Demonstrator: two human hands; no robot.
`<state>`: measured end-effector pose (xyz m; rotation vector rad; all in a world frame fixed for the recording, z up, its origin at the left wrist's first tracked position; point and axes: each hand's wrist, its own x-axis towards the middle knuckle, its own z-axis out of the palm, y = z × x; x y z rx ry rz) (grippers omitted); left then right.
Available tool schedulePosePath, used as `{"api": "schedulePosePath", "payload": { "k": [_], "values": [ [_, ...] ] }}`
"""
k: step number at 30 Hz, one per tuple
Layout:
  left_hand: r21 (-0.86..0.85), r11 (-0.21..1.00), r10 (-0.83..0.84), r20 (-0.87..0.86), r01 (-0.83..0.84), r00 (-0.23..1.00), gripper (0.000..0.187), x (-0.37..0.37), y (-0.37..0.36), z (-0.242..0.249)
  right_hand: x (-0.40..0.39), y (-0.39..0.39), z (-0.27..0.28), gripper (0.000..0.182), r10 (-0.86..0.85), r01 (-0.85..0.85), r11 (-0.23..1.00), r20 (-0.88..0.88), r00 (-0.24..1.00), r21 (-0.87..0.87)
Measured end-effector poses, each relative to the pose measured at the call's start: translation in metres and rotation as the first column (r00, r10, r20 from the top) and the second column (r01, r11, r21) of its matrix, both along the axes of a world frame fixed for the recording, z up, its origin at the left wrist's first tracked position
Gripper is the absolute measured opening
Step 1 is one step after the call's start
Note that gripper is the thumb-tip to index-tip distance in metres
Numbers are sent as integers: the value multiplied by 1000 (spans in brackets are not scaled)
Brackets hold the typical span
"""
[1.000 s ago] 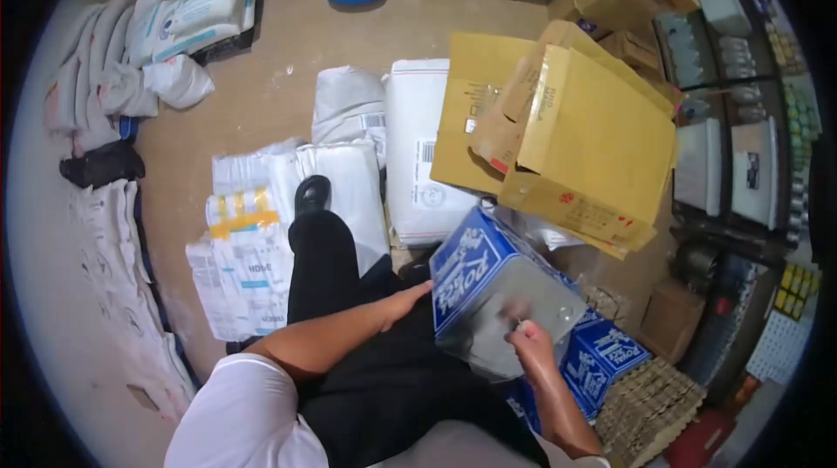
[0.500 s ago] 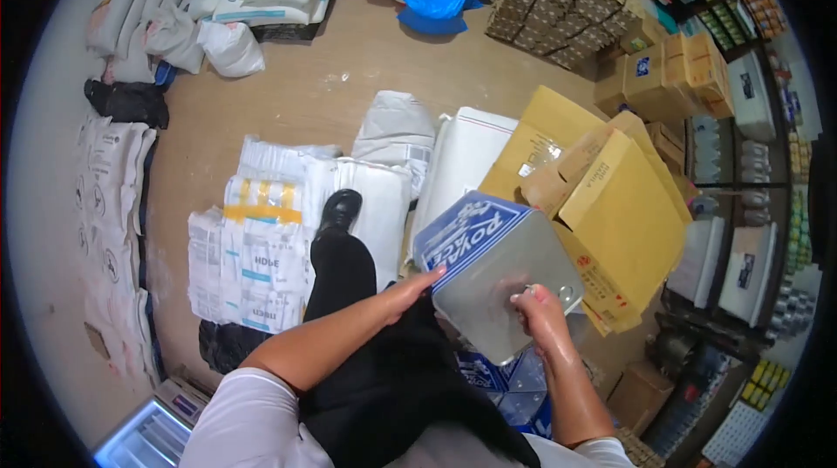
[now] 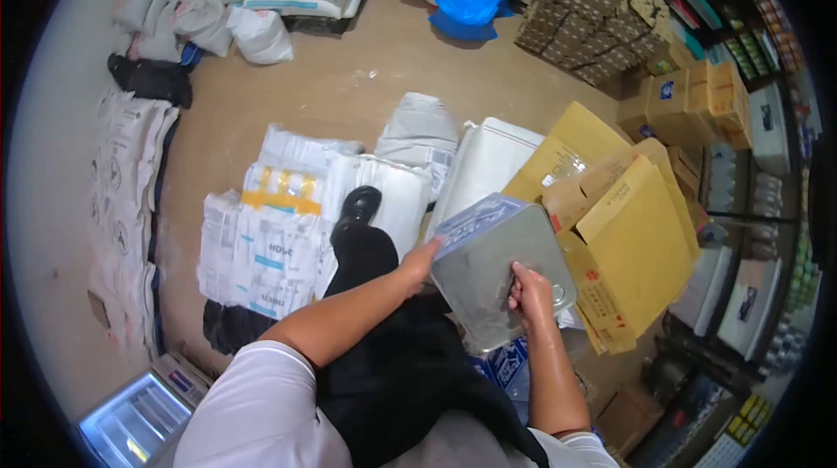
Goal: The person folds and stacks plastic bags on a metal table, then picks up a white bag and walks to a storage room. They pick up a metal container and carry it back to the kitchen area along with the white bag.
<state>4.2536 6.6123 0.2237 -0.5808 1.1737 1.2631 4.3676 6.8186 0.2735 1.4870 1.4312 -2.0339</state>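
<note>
A large square metal tin [image 3: 475,294] with a blue printed side is held tilted in front of my legs, its bare silvery face turned up toward me. My right hand [image 3: 532,295] is closed in a fist at the middle of that face, apparently round a handle that the fingers mostly hide. At the tin's left edge, my left hand [image 3: 420,264] grips the blue side; its fingertips are partly out of sight. Below the tin, more blue-and-silver tins [image 3: 508,365] stand on the floor, partly covered.
Flattened yellow-brown cardboard [image 3: 641,250] lies right of the tin. White wrapped HDPE packs [image 3: 275,250] and a white sack [image 3: 397,198] lie left, with my shoe [image 3: 357,206] against the sack. Egg trays [image 3: 584,19], boxes [image 3: 689,102] and shelves stand at the right.
The whole view has shifted, so the surroundings sit further right. The tin has tilted slightly, and its blue lettered side shows less. Both hands keep their hold.
</note>
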Motion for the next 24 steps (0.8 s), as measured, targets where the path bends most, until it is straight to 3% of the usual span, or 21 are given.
{"api": "schedulePosePath", "payload": {
  "k": [1, 2, 3, 4, 5, 6, 7, 8, 9, 11, 12, 13, 16, 17, 18, 19, 20, 21, 22, 23, 24],
  "values": [
    [-41, 997, -77, -249, 69, 965, 82, 9, -2, 4, 1, -1, 5, 38, 21, -21, 999, 20, 1000, 27],
    [-103, 986, -163, -490, 129, 857, 82, 14, -1, 7, -4, 1, 9, 38, 39, -40, 998, 25, 999, 57],
    [-189, 966, -258, -697, 176, 669, 83, 13, 1, 7, -13, 4, 11, 38, 48, -47, 998, -8, 999, 46],
    [-295, 915, -403, -728, 277, 556, 86, 18, 4, 21, -18, 5, 14, 38, 64, -65, 995, 17, 998, 74],
    [-298, 918, -390, -794, 261, 466, 83, 19, 7, 25, -8, 0, 11, 39, 65, -71, 993, 63, 996, 92],
    [-349, 891, -445, -799, 290, 405, 83, 25, 4, 25, 0, 2, 6, 37, 39, -38, 999, -70, 997, 14],
    [-387, 877, -470, -817, 286, 336, 82, 17, 11, 25, 0, 8, 1, 37, 54, -53, 998, -76, 996, 16],
    [-291, 935, -348, -856, 201, 381, 83, 18, 18, 17, 7, 9, 8, 36, 41, -40, 999, -75, 996, 14],
    [-294, 939, -342, -864, 181, 369, 83, 21, 16, 14, 3, 9, 13, 35, 22, -22, 1000, -86, 996, 10],
    [-476, 816, -566, -773, 329, 287, 88, 10, 13, 25, 5, 8, 2, 35, 65, -64, 998, -121, 991, 13],
    [-481, 771, -609, -748, 417, 265, 95, -2, 6, 30, 4, 5, 1, 35, 55, -53, 998, -108, 993, 23],
    [-491, 696, -692, -654, 524, 307, 99, -21, 0, 54, 1, 5, 3, 36, 51, -48, 998, -91, 995, 35],
    [-402, 810, -570, -710, 426, 414, 90, -87, -75, 60, -2, 5, 8, 37, 50, -49, 999, -31, 998, 19],
    [-488, 797, -602, -682, 355, 415, 83, -115, -110, 69, -4, 5, 7, 37, 26, -26, 999, -21, 999, -20],
    [-488, 850, -523, -729, 200, 442, 76, -140, -159, 47, -7, 3, 14, 38, 6, -6, 1000, 20, 1000, -29],
    [-490, 867, -469, -738, 94, 486, 70, -162, -197, 59, -7, 3, 10, 38, -38, 37, 997, -7, 999, -67],
    [-382, 922, -229, -666, -62, 710, 68, -171, -235, 78, -5, 4, 3, 38, -89, 85, 991, -28, 996, -106],
    [-475, 862, -163, -590, -177, 791, 68, -179, -281, 73, 5, 6, -5, 38, -220, 212, 944, -2, 976, -252],
    [-437, 848, -24, -598, -300, 801, 68, -191, -340, 51, 2, 5, -9, 39, -347, 334, 861, 39, 937, -384],
    [-482, 806, 62, -507, -342, 860, 68, -205, -388, 46, -18, -4, 18, 42, -416, 471, 809, 225, 881, -351],
    [-476, 791, 163, -442, -384, 882, 65, -222, -459, 25, -17, -6, 19, 45, -420, 472, 813, 218, 881, -342]
  ]
}}
